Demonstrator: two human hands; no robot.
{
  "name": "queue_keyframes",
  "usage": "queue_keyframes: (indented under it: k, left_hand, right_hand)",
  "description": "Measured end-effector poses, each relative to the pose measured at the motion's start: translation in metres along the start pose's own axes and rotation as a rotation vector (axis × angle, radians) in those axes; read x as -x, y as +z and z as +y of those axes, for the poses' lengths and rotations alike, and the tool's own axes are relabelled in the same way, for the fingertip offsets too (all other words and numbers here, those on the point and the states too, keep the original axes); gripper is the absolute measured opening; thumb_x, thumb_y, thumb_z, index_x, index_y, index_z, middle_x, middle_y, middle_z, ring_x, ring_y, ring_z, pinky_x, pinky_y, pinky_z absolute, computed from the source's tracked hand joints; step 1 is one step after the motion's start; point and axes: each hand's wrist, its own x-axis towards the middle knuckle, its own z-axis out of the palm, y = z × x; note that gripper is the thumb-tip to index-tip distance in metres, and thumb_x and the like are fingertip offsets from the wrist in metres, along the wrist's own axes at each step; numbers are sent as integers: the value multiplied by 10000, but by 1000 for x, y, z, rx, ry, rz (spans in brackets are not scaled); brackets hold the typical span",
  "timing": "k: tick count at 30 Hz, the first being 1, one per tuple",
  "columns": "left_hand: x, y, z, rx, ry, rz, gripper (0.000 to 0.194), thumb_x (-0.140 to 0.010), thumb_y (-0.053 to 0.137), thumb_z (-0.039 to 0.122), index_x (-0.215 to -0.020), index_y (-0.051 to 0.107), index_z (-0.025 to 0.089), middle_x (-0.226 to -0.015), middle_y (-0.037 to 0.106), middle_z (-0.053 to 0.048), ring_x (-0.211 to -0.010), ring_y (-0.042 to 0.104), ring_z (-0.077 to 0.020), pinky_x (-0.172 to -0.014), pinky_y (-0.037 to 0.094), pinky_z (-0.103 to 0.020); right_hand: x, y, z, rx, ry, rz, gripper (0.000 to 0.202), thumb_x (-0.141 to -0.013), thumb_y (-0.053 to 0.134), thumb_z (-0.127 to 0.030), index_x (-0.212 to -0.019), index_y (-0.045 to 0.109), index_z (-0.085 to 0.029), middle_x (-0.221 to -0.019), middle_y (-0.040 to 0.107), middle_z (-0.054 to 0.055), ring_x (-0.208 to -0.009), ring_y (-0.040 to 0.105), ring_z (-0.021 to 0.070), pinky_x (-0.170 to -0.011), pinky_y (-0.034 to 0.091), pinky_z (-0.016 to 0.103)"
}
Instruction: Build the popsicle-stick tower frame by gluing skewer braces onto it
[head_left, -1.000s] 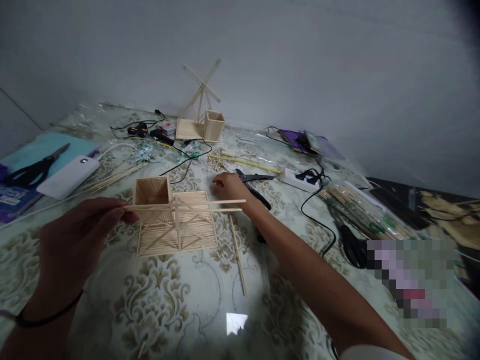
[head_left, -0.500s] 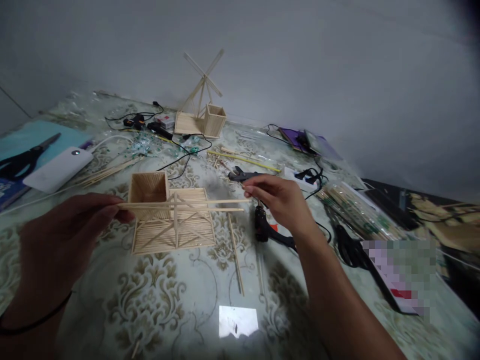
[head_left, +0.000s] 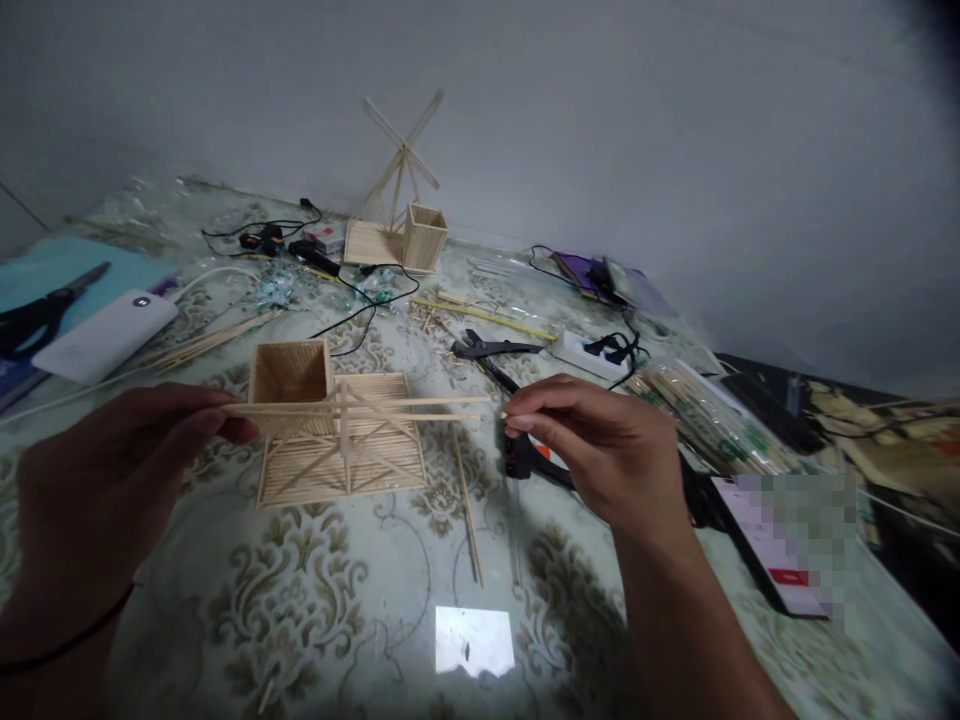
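My left hand (head_left: 165, 430) pinches the left ends of thin wooden sticks (head_left: 442, 402), which stretch rightward above a stick-built base (head_left: 382, 460). An open-topped stick box (head_left: 289, 375) stands at the back left of that base. Crossed sticks form a frame over the base. My right hand (head_left: 577, 430) is closed in a pinch just past the sticks' right ends; something small and pale shows at its fingertips, too small to name. Below and behind this hand lies a black glue gun (head_left: 525, 462). One loose stick (head_left: 469, 510) rests on the tablecloth.
At the back stands a stick windmill model (head_left: 405, 150). Black pliers (head_left: 495, 350) and a power strip (head_left: 589, 355) lie behind my right hand. Scissors (head_left: 45, 310) and a white power bank (head_left: 105, 335) are at left, a phone (head_left: 772, 550) and bagged sticks (head_left: 712, 420) at right.
My right hand has moved slightly right and down, away from the upper stick's end. My left hand has shifted a little left, still pinching the sticks. The whole view has shifted slightly.
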Motion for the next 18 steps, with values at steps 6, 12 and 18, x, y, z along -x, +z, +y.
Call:
queue_keyframes:
  k: [6, 12, 18]
  left_hand:
    - [0, -3, -9, -13, 8, -24, 224, -904, 791, 447, -934, 844, 232, -775, 854, 0, -738, 832, -163, -734, 671, -226]
    - [0, -8, -14, -38, 17, -54, 238, -909, 800, 461, -970, 850, 237, -784, 857, -7, -739, 830, -186, -712, 673, -253]
    - [1, -1, -6, 3, -26, -18, 202, -874, 814, 427, -907, 848, 231, -779, 846, -2, -741, 810, -159, -736, 652, -225]
  right_hand:
    - [1, 9, 2, 38, -58, 2, 118, -967, 818, -202, -942, 848, -313, -908, 811, 17, -862, 742, 211, -817, 600, 363]
    - [3, 15, 6, -7, -32, -20, 75, -999, 804, -288, -977, 859, -333, -1040, 819, 52, -1013, 765, 261, -943, 624, 448]
    - [2, 20, 3, -88, 14, -20, 118, -980, 810, -203, -977, 851, -314, -986, 851, 25, -947, 796, 219, -833, 645, 364]
